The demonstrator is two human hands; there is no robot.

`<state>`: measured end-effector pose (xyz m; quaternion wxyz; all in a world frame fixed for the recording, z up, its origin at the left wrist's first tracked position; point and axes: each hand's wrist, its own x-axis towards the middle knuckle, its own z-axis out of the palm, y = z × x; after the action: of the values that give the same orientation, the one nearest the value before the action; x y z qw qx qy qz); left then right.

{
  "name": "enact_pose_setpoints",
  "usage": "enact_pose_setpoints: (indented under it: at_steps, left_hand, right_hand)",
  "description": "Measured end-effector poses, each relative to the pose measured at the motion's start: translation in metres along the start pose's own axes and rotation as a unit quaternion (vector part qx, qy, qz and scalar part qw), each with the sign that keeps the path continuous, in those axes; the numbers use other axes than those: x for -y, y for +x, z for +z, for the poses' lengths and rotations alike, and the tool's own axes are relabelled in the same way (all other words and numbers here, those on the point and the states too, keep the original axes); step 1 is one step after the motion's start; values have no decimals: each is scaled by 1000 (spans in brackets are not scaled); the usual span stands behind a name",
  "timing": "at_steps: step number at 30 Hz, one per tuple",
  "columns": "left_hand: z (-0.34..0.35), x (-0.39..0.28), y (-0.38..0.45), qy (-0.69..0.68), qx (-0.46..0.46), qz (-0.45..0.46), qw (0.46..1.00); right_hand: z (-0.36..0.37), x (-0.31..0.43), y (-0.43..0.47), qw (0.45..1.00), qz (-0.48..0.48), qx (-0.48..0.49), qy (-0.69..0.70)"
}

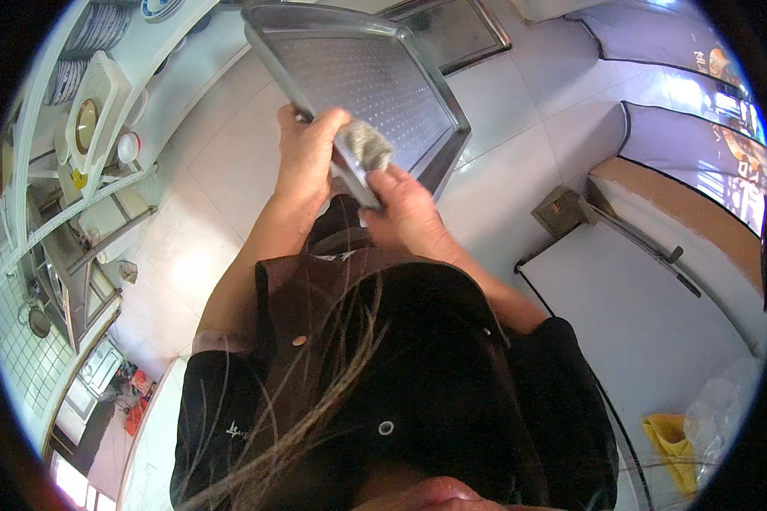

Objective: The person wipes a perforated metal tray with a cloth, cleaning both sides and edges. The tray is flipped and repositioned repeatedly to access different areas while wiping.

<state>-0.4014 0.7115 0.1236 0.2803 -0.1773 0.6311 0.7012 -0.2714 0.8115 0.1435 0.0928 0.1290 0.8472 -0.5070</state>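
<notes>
A dark metal tray (358, 76) with a raised rim and a floor dotted with small perforations or bumps is held up, tilted, before me. My left hand (308, 150) grips its near rim on the left side, thumb on top. A crumpled beige cloth (367, 145) lies against the same rim, pinched in the fingers of my right hand (404, 199). The right hand is slightly blurred, and its lower fingers sit at the rim's near corner. Below the tray, a brown apron (287, 300) covers my front.
To the left, a white shelf rack (131, 105) holds stacked plates (99, 27) and a white plastic basket (105, 83). Beyond the tray lies a dark framed panel (450, 32) over the tiled floor (518, 128). A long-handled dustpan (557, 211) and a yellow item (668, 447) are at right.
</notes>
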Motion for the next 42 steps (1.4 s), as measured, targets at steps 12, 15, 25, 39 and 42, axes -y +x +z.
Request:
enact_pose_setpoints:
  at_steps: [12, 15, 25, 39, 42]
  left_hand:
    - [-31, -105, 16, 608, 31, 626, 487]
    - [-11, -121, 17, 587, 108, 654, 464]
    - [-35, -122, 20, 631, 268, 365, 630]
    - [-29, -100, -3, 645, 166, 195, 720]
    - [-45, -98, 4, 621, 129, 204, 745]
  right_hand:
    - [-164, -17, 3, 974, 90, 143, 149]
    - [-172, -19, 8, 968, 35, 178, 174]
    - [-180, -49, 41, 990, -43, 82, 107]
    - [-20, -22, 57, 900, -276, -285, -180]
    - [-27, -60, 86, 877, -267, -364, -165]
